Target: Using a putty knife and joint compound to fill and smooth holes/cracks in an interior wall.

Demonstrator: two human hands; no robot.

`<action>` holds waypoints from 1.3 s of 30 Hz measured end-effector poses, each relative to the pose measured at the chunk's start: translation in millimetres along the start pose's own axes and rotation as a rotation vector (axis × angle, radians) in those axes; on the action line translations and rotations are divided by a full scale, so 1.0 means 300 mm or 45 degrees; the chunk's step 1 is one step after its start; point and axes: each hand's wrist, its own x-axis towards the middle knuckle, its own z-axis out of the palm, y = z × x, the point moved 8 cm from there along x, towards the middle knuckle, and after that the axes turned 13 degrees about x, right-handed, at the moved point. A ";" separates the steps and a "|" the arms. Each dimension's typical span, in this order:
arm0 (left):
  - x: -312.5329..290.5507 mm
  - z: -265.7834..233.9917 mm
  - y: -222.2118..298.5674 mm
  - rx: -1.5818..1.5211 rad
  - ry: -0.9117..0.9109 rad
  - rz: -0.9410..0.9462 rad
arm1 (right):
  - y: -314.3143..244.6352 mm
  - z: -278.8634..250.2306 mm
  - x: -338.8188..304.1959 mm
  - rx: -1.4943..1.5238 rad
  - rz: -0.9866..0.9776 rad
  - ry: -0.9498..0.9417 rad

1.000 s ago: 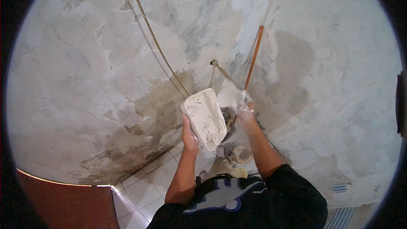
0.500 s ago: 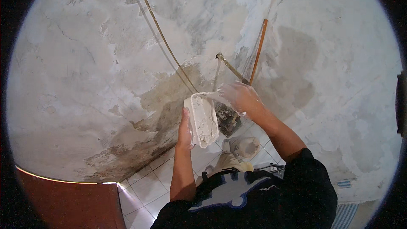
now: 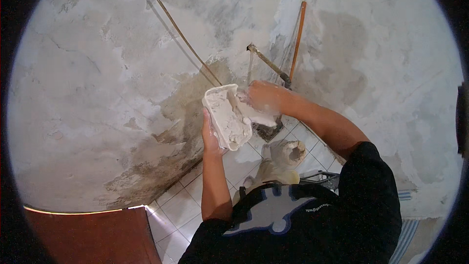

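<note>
A white rectangular tub of pale, thick plaster paste rests in my left hand, whose fingers wrap its left side and underside. My right hand, smeared by motion and dusted white, is closed at the tub's right side. From it a flat, paste-coated blade, seemingly a putty knife, points down and right, close to the tub's right rim. The handle is hidden in my fingers. Lumps of paste cling to the tub's inner walls.
Patchy, damp-stained walls meet in a corner ahead. A thin tube, a short pipe and an orange pipe run along them. Below lie floor tiles, a cylindrical object and a reddish-brown panel.
The tub has moved up and slightly left, tilting a little. My right hand has turned, and the blade has swung from the tub's top edge to its right side.
</note>
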 end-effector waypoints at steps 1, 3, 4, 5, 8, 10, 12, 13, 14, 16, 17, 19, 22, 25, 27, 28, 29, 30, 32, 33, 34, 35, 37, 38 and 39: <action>0.012 -0.005 0.007 -0.017 0.034 0.045 | 0.021 0.029 -0.005 0.007 0.005 0.000; 0.044 -0.003 0.014 -0.033 0.064 0.095 | 0.070 0.098 -0.013 0.039 -0.075 0.004; 0.059 -0.001 0.016 -0.009 0.062 0.121 | 0.103 0.127 -0.016 0.041 -0.073 0.007; 0.071 0.004 0.017 0.013 0.061 0.148 | 0.118 0.121 -0.019 0.136 -0.094 0.099; 0.091 0.029 -0.012 0.017 0.035 0.113 | 0.191 0.116 -0.044 0.422 -0.027 0.144; 0.111 0.030 -0.046 0.030 0.038 0.091 | 0.227 0.117 -0.063 0.614 0.061 0.096; 0.132 0.054 -0.069 0.045 0.036 0.068 | 0.237 0.106 -0.086 0.779 0.010 0.089; 0.141 0.068 -0.075 0.040 0.031 0.076 | 0.243 0.108 -0.100 0.781 0.012 0.091; 0.150 0.078 -0.075 0.038 0.025 0.087 | 0.251 0.113 -0.115 0.913 0.083 0.100; 0.196 0.043 -0.105 0.076 0.035 0.127 | 0.262 0.161 -0.133 1.048 0.154 0.111; 0.217 0.039 -0.106 0.111 0.038 0.172 | 0.267 0.198 -0.133 1.263 0.141 0.152; 0.241 0.044 -0.115 0.122 0.060 0.168 | 0.276 0.240 -0.137 1.486 0.121 0.190; 0.279 0.078 -0.117 0.147 0.095 0.188 | 0.321 0.244 -0.153 1.827 0.204 0.290; 0.314 0.091 -0.119 0.167 0.155 0.251 | 0.355 0.200 -0.154 2.053 0.208 0.417; 0.359 0.084 -0.137 0.166 0.186 0.271 | 0.427 0.185 -0.147 2.196 0.210 0.564; 0.389 0.067 -0.147 0.139 0.255 0.271 | 0.464 0.171 -0.147 2.198 0.209 0.572; 0.412 0.043 -0.152 0.115 0.328 0.274 | 0.503 0.141 -0.154 2.277 0.169 0.647; 0.438 0.034 -0.163 0.081 0.314 0.286 | 0.550 0.117 -0.156 2.352 0.134 0.728; 0.491 0.033 -0.171 0.090 0.310 0.316 | 0.658 0.096 -0.128 2.489 0.092 0.862; 0.523 0.038 -0.170 0.095 0.311 0.351 | 0.736 0.093 -0.115 2.619 0.046 0.989; 0.575 0.029 -0.188 0.069 0.272 0.330 | 0.815 0.087 -0.088 2.647 -0.014 1.031; 0.626 0.031 -0.199 0.076 0.270 0.327 | 0.908 0.114 -0.049 2.653 -0.017 1.037; 0.751 0.054 -0.253 0.099 0.272 0.273 | 1.136 0.173 0.000 2.734 0.166 1.228; 0.793 0.051 -0.273 0.115 0.282 0.267 | 1.200 0.181 0.038 2.754 0.170 1.226; 0.841 0.086 -0.273 0.312 0.241 0.349 | 1.289 0.178 0.059 2.607 0.309 1.268</action>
